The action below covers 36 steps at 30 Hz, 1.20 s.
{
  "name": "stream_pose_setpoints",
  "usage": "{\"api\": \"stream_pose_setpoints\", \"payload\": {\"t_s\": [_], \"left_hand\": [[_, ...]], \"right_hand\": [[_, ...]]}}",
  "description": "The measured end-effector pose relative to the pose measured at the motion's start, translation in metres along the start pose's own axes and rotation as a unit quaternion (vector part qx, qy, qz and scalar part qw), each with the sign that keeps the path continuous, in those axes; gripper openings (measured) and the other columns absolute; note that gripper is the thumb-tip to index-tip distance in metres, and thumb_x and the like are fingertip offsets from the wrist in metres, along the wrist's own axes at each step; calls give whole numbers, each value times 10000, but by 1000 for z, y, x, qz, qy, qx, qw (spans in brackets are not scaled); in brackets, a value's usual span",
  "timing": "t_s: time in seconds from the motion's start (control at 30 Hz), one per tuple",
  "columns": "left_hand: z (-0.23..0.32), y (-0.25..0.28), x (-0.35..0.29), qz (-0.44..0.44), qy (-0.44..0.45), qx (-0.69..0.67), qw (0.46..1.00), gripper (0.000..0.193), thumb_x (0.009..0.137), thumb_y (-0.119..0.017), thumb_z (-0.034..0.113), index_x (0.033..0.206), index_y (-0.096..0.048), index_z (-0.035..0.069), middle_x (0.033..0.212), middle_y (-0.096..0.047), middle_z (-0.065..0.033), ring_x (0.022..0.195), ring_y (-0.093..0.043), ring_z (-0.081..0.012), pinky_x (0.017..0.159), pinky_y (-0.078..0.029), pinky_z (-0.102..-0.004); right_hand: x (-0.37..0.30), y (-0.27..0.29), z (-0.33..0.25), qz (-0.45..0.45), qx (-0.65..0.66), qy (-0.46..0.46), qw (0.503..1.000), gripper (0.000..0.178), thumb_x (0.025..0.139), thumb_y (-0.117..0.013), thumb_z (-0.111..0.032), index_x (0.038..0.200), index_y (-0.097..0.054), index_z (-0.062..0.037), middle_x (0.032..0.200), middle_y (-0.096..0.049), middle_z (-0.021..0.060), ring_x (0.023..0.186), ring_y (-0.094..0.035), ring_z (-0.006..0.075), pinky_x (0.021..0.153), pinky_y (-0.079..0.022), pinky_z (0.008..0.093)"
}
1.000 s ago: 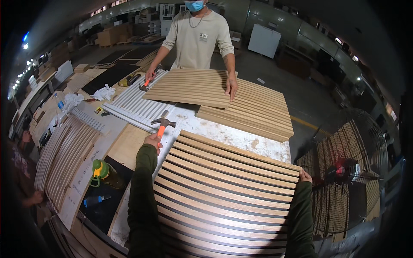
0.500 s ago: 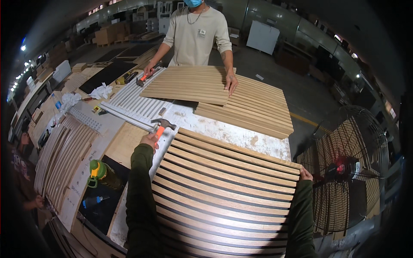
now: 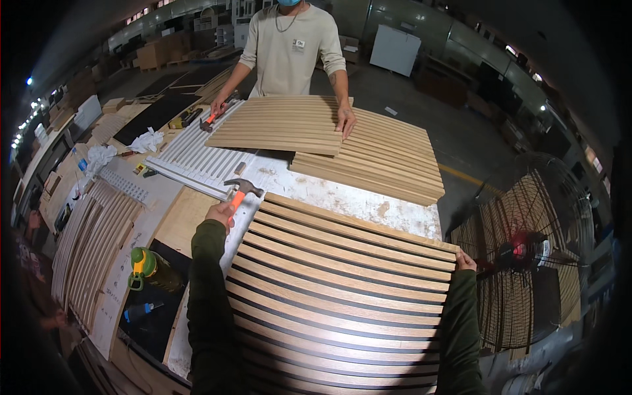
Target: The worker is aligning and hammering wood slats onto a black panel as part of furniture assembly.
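While the desk (image 3: 368, 204) is marked with brown stains, its near side is covered by a slatted panel (image 3: 349, 276). Near the panel's far left corner, a hammer (image 3: 236, 202) is grasped by its handle in the left hand (image 3: 220, 214); the far right corner is gripped by the right hand (image 3: 465, 261).

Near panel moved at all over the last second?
No: the near panel keeps its place on the white table, its gap to the stack unchanged; the view itself shifted.

Head-worn left fisheye; close, downward and forward
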<state>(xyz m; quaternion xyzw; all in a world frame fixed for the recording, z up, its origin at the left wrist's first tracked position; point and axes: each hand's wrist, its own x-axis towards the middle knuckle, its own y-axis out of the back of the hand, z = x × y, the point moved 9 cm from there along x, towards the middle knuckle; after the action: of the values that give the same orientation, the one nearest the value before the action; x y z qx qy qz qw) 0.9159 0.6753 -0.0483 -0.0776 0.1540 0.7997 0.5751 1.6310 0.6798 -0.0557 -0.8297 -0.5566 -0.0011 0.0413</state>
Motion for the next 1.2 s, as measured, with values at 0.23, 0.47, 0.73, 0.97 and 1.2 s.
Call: {"api": "stream_pose_setpoints", "payload": {"t_s": [0.23, 0.47, 0.73, 0.97, 1.2], "left_hand": [[10, -2, -13, 13, 6, -1, 1000, 226, 823, -452, 220, 974, -553, 85, 462, -397, -10, 303, -292, -84, 294, -243, -237], [31, -21, -16, -71, -54, -13, 996, 326, 813, -456, 312, 986, -556, 55, 578, -535, -63, 401, -444, -108, 397, -364, -222], [61, -85, -5, 35, -191, 397, 897, 494, 774, -446, 386, 1125, -452, 39, 1013, -484, -237, 922, -486, -340, 811, -381, -378], [31, -71, 19, 5, -135, 404, 905, 533, 734, -508, 392, 1173, -412, 106, 948, -481, -206, 903, -485, -324, 774, -394, -380], [27, -65, 20, -13, -163, 351, 922, 532, 712, -547, 389, 1165, -422, 138, 873, -486, -164, 821, -502, -285, 732, -404, -348]], "right_hand": [[-1, -4, -6, -7, -32, 27, 999, 281, 768, -544, -76, 1007, -518, 68, 885, -583, 109, 769, -555, 150, 706, -448, 252], [-3, 1, -6, 11, 6, 5, 1000, 276, 762, -550, -74, 995, -525, 72, 871, -585, 105, 729, -560, 148, 670, -458, 256], [-5, -3, -13, 9, -14, 18, 1000, 255, 766, -542, -61, 992, -533, 57, 866, -587, 99, 722, -560, 146, 663, -458, 252], [1, 1, -6, 11, -44, 29, 999, 249, 772, -538, -67, 986, -535, 60, 871, -584, 103, 720, -561, 146, 665, -459, 250], [-11, -8, -13, 42, -31, 9, 999, 190, 770, -537, -62, 917, -554, 57, 801, -586, 84, 682, -549, 138, 631, -456, 259]]}}
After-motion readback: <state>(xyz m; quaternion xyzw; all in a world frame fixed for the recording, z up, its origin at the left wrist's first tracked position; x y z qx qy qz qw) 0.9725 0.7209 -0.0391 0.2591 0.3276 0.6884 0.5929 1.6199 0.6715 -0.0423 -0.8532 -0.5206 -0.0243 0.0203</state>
